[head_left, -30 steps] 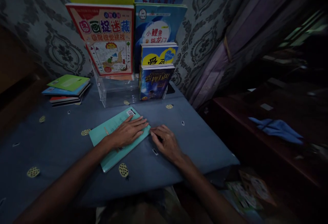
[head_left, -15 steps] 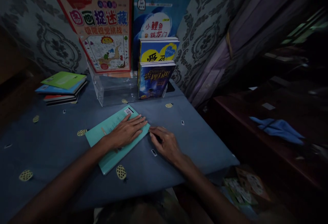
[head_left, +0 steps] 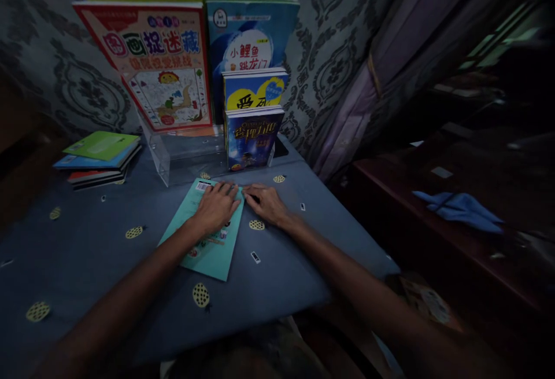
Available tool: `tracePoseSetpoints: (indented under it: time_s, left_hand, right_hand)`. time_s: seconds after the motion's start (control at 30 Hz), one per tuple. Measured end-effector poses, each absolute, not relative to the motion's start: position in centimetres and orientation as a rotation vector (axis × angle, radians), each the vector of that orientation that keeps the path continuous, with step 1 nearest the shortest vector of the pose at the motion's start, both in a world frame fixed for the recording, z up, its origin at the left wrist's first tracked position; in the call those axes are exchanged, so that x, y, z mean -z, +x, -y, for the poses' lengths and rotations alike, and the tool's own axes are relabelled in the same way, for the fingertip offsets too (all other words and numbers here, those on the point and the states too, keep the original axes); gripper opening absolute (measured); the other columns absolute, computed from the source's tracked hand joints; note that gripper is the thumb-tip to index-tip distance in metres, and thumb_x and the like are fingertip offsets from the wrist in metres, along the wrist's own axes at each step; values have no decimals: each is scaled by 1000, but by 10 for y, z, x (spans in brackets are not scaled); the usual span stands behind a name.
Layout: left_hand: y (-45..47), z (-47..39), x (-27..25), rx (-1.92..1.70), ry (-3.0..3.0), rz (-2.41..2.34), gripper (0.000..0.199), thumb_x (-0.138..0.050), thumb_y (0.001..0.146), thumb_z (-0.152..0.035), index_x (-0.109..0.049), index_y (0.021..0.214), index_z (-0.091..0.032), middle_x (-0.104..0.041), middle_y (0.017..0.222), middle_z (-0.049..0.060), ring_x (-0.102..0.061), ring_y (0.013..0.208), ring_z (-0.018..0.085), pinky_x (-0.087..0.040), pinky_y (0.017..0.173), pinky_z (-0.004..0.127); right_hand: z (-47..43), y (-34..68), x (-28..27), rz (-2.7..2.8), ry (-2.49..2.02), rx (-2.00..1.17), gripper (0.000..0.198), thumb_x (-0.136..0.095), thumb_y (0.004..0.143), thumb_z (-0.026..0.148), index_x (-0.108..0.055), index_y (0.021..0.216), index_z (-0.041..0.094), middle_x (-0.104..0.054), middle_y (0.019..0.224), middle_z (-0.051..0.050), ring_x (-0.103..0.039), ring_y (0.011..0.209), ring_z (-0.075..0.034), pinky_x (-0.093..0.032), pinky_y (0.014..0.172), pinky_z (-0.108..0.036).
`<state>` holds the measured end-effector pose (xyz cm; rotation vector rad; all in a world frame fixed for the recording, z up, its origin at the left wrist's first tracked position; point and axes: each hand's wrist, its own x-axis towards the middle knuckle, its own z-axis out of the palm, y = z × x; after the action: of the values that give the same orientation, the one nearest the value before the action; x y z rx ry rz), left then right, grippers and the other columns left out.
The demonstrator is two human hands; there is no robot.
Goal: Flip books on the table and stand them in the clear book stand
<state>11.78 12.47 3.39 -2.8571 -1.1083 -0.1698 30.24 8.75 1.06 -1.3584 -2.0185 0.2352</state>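
A turquoise book (head_left: pixel 219 260) lies flat and slightly turned on the blue tablecloth, its barcode near the far left corner. My left hand (head_left: pixel 217 206) rests palm down across its upper part, fingers stretched out and a little apart, covering some of the cover print. At the book's far right corner, my right hand (head_left: pixel 269 205) has thumb and fingers closed together in a pinch on the corner. The fingertips partly hide that corner.
Behind the book stands a clear plastic rack (head_left: pixel 162 165) holding upright books, among them a red picture book (head_left: pixel 169 66) and a dark blue book (head_left: pixel 254 139). A book stack (head_left: pixel 102 147) sits at the left. Beyond the table's right edge lies a blue cloth (head_left: pixel 462 211).
The turquoise book has turned counter-clockwise, so its long side points more away from me. Both hands have moved farther away with it, and the view has shifted slightly.
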Motion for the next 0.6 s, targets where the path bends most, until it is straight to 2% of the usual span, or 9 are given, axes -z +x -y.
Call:
tracePoseSetpoints:
  time_s: [0.2,0.33,0.47,0.6]
  left_hand:
    - [123,-123,-45,143,-2820,1104,45,-33,103,-39,-53,135,-14,-59,123,16,-50,116,33,-42,93,46]
    - [125,-120,-48,176,-2784,1240,52,-29,102,-45,-60,125,-10,-61,114,21,-52,113,37,-41,91,49]
    - [123,-120,-43,268,-2720,1312,53,-27,101,-47,-63,120,-12,-63,112,22,-52,111,40,-42,89,55]
    - [117,-121,-34,307,-2715,1240,44,-32,101,-38,-58,129,-16,-64,123,17,-54,116,33,-43,93,48]
  right_hand:
    - [-95,307,-6,2042,-1325,-225,24,-52,93,16,-74,103,15,-74,105,-12,-68,101,-22,-51,95,-35]
    - [-106,302,-10,2110,-1306,-268,25,-52,94,16,-75,103,16,-74,109,-11,-68,105,-22,-51,96,-33]
    - [-119,297,-12,2131,-1287,-319,26,-51,93,13,-75,105,13,-74,113,-12,-67,109,-22,-50,98,-33]
    - [-118,296,-6,2062,-1264,-373,30,-51,93,14,-73,113,16,-72,119,-11,-64,117,-22,-47,104,-37]
